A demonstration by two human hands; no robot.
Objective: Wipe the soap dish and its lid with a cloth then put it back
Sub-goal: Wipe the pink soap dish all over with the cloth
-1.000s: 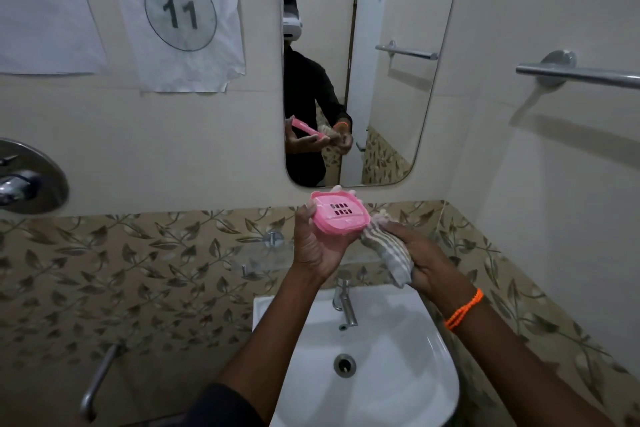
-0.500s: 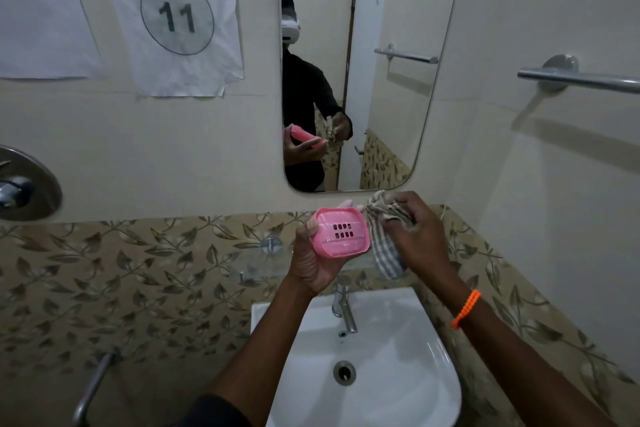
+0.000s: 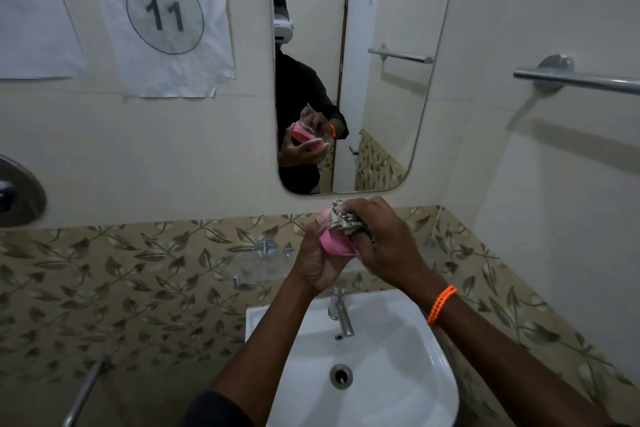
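I see my left hand curled from below around the pink plastic soap dish, fingers wrapped up its far side, holding it in the air above the white ceramic washbasin and in front of the leaf-patterned tile band. My right hand, with an orange beaded bracelet on its wrist, has its fingers bunched around a crumpled striped grey-and-white cloth and presses it onto the top of the dish. Behind the basin stands a chrome tap, and the rounded wall mirror above reflects both hands with the pink dish.
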